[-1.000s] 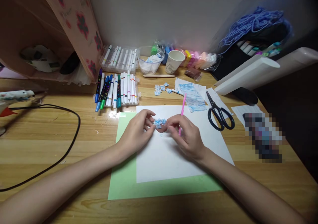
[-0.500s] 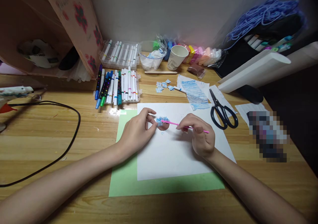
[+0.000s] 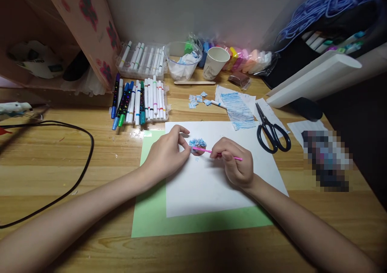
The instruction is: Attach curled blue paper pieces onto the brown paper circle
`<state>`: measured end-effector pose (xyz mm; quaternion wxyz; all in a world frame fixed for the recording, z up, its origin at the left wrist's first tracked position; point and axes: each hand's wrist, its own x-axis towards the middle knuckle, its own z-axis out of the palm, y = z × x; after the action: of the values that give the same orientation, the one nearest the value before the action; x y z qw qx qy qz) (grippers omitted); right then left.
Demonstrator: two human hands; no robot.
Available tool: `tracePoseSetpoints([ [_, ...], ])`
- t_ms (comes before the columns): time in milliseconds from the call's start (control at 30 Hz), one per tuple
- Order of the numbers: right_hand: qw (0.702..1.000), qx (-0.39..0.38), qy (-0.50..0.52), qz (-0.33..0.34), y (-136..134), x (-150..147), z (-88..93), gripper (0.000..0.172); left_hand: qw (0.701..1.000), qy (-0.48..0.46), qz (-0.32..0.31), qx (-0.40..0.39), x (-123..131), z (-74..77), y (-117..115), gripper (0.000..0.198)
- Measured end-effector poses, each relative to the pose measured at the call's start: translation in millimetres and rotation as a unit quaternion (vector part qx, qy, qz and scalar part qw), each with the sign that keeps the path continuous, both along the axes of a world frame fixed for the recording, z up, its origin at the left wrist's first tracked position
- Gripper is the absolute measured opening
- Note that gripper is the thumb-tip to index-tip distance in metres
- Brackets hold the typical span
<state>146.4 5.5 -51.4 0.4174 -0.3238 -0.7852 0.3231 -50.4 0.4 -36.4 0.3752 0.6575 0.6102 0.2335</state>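
Note:
My left hand (image 3: 169,152) pinches a small blue-striped paper square (image 3: 193,148) between thumb and forefinger. The square looks bent around the tip of a thin pink stick (image 3: 203,149), though the fingers partly hide it. Held in the curled fingers of my right hand (image 3: 237,162), the stick slants left to meet the paper. Just behind its tip is a small brown disc (image 3: 199,153), its upper part covered with ruffled blue-and-white paper tufts (image 3: 198,142). The disc is on a white sheet (image 3: 205,196), which overlaps a green sheet (image 3: 151,220).
Behind the sheets are loose paper squares (image 3: 198,98), a blue-coloured paper strip (image 3: 238,109) and a wooden stick (image 3: 195,83). Black-handled scissors (image 3: 269,132) lie at right. Markers (image 3: 140,103), a clear bowl (image 3: 183,65) and a paper cup (image 3: 215,65) stand farther back. A black cable (image 3: 90,152) loops at left.
My right hand has shifted left with the pink stick. The paper square, flatter before, now looks folded around the stick's tip at my left fingertips. The view has tilted slightly.

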Motion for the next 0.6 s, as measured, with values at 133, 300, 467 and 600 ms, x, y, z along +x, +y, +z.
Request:
tracePoseSetpoints([
  [133, 1.0, 0.011, 0.018, -0.007, 0.3, 1.4, -0.3, 0.033, 1.0, 0.001, -0.016, -0.002, 2.6, 1.4, -2.2, 0.029],
  [300, 1.0, 0.004, 0.011, -0.008, 0.1, 1.2, -1.1, 0.034, 1.0, -0.003, -0.012, 0.007, 3.2, 1.8, -1.8, 0.03],
  [467, 1.0, 0.013, 0.02, -0.002, -0.5, 1.7, -1.9, 0.034, 0.999, -0.022, -0.035, 0.02, -0.6, 3.1, -1.5, 0.031],
  [600, 0.999, 0.018, 0.031, -0.019, -0.9, 1.8, -2.7, 0.037, 0.998, -0.035, -0.05, 0.032, -3.0, 2.4, -1.5, 0.032],
])
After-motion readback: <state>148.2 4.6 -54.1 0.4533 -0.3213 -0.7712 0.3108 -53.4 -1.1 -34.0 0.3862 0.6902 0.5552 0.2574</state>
